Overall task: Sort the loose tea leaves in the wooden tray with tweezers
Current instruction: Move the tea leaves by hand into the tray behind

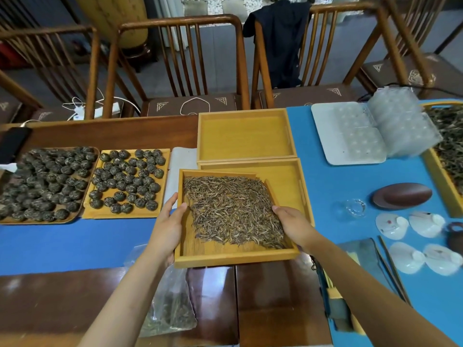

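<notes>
Both hands grip the wooden tray (213, 256) by its sides near the bench's front edge: left hand (168, 227) and right hand (295, 225) curl thumbs over the rim. Loose tea leaves (233, 211) cover its floor. Tweezers (393, 269) lie toward the right edge.

Light wooden tray (220, 257) sits tilted at the bench's near middle, thin brownish loose tea leaves (231, 209) piled toward its far-right side.

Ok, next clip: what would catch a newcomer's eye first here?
The wooden tray of loose tea leaves at centre, gripped at its sides by the left hand and right hand. To the left, two trays of rolled tea balls sit on the blue mat.
</notes>
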A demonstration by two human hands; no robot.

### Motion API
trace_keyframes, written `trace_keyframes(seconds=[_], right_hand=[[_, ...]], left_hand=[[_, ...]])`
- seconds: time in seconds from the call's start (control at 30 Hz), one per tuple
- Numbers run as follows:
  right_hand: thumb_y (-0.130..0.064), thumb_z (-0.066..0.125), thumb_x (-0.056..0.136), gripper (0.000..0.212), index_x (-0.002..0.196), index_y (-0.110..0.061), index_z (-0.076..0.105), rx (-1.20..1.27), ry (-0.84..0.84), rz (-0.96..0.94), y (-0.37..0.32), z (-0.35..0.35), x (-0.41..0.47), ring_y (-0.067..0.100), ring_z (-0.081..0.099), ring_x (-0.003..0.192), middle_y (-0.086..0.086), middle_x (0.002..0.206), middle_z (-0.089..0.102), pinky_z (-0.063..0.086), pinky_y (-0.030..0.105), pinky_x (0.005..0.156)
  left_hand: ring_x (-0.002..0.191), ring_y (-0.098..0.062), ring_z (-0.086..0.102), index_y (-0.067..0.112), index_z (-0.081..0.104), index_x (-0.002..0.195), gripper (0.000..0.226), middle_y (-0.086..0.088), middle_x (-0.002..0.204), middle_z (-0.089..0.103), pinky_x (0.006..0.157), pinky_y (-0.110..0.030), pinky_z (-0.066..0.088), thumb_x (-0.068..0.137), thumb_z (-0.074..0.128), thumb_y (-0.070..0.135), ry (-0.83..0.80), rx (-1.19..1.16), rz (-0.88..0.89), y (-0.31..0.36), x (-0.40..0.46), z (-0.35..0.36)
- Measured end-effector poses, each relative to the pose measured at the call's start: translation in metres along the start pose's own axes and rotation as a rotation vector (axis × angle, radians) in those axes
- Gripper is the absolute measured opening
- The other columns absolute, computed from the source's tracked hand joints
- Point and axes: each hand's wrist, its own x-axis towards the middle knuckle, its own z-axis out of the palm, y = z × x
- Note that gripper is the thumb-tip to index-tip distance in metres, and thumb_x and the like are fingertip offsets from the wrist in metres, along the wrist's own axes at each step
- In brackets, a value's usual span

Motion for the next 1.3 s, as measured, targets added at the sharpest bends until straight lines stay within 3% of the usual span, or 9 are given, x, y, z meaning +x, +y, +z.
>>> trace_keyframes(seconds=[0.13,0.3,0.47,0.63,0.8,0.9,0.97,1.07,1.3], right_hand=[[-0.045,0.037,0.098,0.048,0.132,-0.014,0.051,0.010,-0.014,0.018,-0.005,0.004,0.000,0.025,0.053,0.115,0.016,0.132,0.054,0.034,0.029,0.088],[-0.043,0.037,0.099,0.045,0.125,-0.011,0.056,0.001,0.008,0.007,-0.003,0.007,-0.004,0.029,0.053,0.116,0.022,0.133,0.053,0.037,0.034,0.096],[-0.040,0.039,0.099,0.045,0.112,-0.003,0.060,-0.020,0.033,-0.006,0.000,0.011,-0.004,0.035,0.053,0.114,0.029,0.128,0.052,0.039,0.038,0.097],[-0.041,0.040,0.098,0.027,0.103,-0.021,0.059,0.012,0.041,-0.032,-0.001,0.010,-0.005,0.014,0.056,0.095,0.011,0.114,0.063,0.034,0.025,0.080],[-0.048,0.036,0.097,0.054,0.130,-0.007,0.049,-0.264,0.123,-0.121,-0.006,0.005,-0.007,0.023,0.046,0.122,0.013,0.137,0.049,0.034,0.033,0.099],[-0.045,0.034,0.096,0.050,0.136,-0.017,0.045,-0.635,0.370,-0.591,-0.027,0.002,-0.017,0.028,0.040,0.129,0.012,0.136,0.046,0.033,0.040,0.105],[-0.050,0.028,0.096,0.049,0.141,-0.033,0.033,-0.714,0.138,-0.772,-0.044,0.014,-0.023,0.021,0.027,0.138,0.005,0.150,0.032,0.025,0.038,0.110],[-0.056,0.025,0.095,0.052,0.145,-0.041,0.021,-0.815,-0.148,-0.765,-0.043,0.036,-0.019,0.017,0.014,0.143,-0.005,0.158,0.013,0.020,0.039,0.114],[-0.036,0.034,0.099,0.046,0.142,-0.020,0.036,-1.038,0.019,-0.800,-0.045,0.034,0.010,0.029,0.040,0.128,0.012,0.143,0.041,0.043,0.040,0.100]], left_hand=[[0.114,-0.025,0.060,0.039,0.044,0.139,0.042,-0.004,0.136,0.055,0.078,-0.037,0.058,0.099,0.050,0.031,0.016,-0.021,-0.012,0.006,-0.001,-0.002],[0.124,-0.028,0.054,0.036,0.043,0.141,0.044,-0.005,0.143,0.050,0.099,-0.047,0.048,0.099,0.051,0.032,0.015,0.012,-0.012,0.002,0.000,-0.008],[0.114,-0.022,0.059,0.032,0.040,0.145,0.047,-0.003,0.141,0.051,0.080,-0.029,0.052,0.099,0.050,0.030,0.009,0.022,-0.010,0.000,-0.002,-0.009],[0.120,-0.024,0.055,0.034,0.040,0.145,0.047,-0.003,0.145,0.047,0.065,-0.022,0.048,0.099,0.050,0.032,0.005,0.011,-0.008,0.001,-0.004,-0.008],[0.121,-0.029,0.056,0.036,0.039,0.145,0.047,-0.006,0.143,0.050,0.092,-0.044,0.052,0.099,0.049,0.031,0.000,0.012,-0.003,-0.002,-0.003,-0.011],[0.113,-0.030,0.061,0.035,0.039,0.145,0.047,-0.008,0.133,0.059,0.097,-0.051,0.049,0.100,0.049,0.029,-0.015,0.021,0.008,0.000,-0.002,-0.014],[0.112,-0.029,0.062,0.035,0.038,0.145,0.048,-0.007,0.133,0.059,0.098,-0.049,0.049,0.099,0.050,0.029,-0.020,0.058,0.019,0.000,-0.002,-0.016],[0.116,-0.026,0.059,0.033,0.039,0.145,0.047,-0.006,0.139,0.054,0.096,-0.044,0.050,0.099,0.050,0.029,-0.008,0.068,0.022,-0.001,-0.005,-0.017],[0.116,-0.028,0.059,0.032,0.040,0.145,0.047,-0.007,0.140,0.053,0.098,-0.050,0.049,0.099,0.050,0.029,-0.026,0.028,0.012,0.000,-0.005,-0.019]])
